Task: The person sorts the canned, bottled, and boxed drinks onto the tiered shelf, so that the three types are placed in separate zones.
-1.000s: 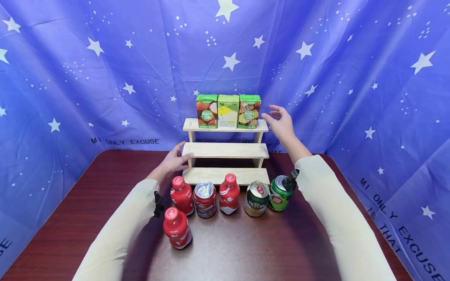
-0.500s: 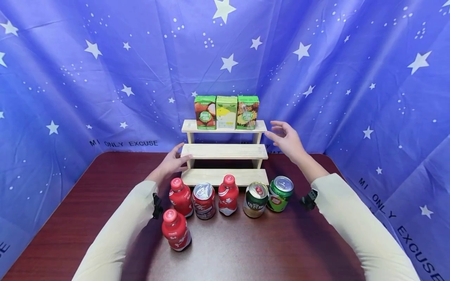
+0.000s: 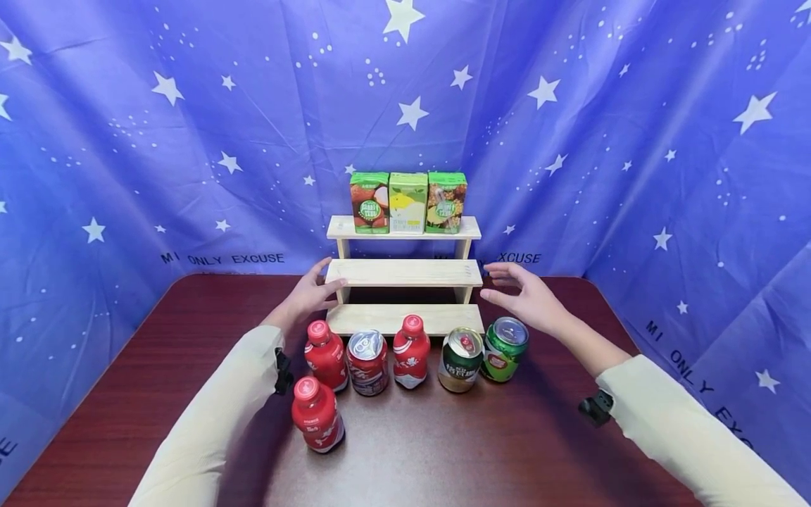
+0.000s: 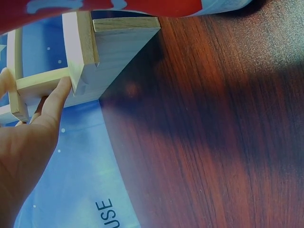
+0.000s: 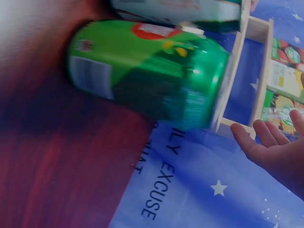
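A three-tier wooden shelf (image 3: 405, 272) stands at the back of the table. My left hand (image 3: 307, 294) grips its left end around the middle tier, with fingers (image 4: 59, 92) against the wood in the left wrist view. My right hand (image 3: 527, 299) hovers beside the middle tier's right end, fingers relaxed and holding nothing. Just below it stands a green can (image 3: 505, 352), which looms large in the right wrist view. A dark green and gold can (image 3: 461, 360), a red bottle (image 3: 412, 355), a red can (image 3: 368, 362) and another red bottle (image 3: 326, 359) continue the row leftward.
Three juice boxes (image 3: 408, 204) stand side by side on the top tier. Nearer me, a third red bottle (image 3: 318, 419) stands at the left on the dark wooden table (image 3: 456, 451). A blue star-patterned cloth (image 3: 266, 127) hangs behind and at both sides.
My right hand has come down from beside the juice boxes to the level of the middle tier, its forearm swinging outward. My left hand has stayed at the shelf's left end.
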`<act>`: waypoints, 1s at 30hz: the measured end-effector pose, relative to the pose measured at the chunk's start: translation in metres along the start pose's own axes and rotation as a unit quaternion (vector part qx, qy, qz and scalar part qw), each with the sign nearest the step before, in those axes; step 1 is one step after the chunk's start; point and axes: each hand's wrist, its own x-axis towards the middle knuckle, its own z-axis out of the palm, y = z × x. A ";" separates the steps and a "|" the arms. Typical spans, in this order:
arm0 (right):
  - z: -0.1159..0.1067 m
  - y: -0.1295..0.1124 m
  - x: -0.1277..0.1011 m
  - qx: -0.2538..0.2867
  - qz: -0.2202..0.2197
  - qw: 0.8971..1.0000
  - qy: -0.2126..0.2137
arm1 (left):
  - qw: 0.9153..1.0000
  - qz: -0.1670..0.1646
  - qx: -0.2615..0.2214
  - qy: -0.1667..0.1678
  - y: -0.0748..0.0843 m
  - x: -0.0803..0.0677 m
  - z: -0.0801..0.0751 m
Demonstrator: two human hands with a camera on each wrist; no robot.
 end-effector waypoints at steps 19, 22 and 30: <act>0.011 0.042 -0.053 -0.105 -0.041 0.994 -0.006 | 1.000 0.003 0.007 0.000 -0.001 -0.003 0.002; 0.012 0.049 -0.057 -0.109 -0.033 0.994 0.000 | 1.000 0.007 0.003 -0.003 -0.001 -0.003 0.002; 0.021 0.058 -0.064 -0.081 -0.013 0.997 0.003 | 1.000 0.003 0.005 0.000 -0.001 -0.002 0.001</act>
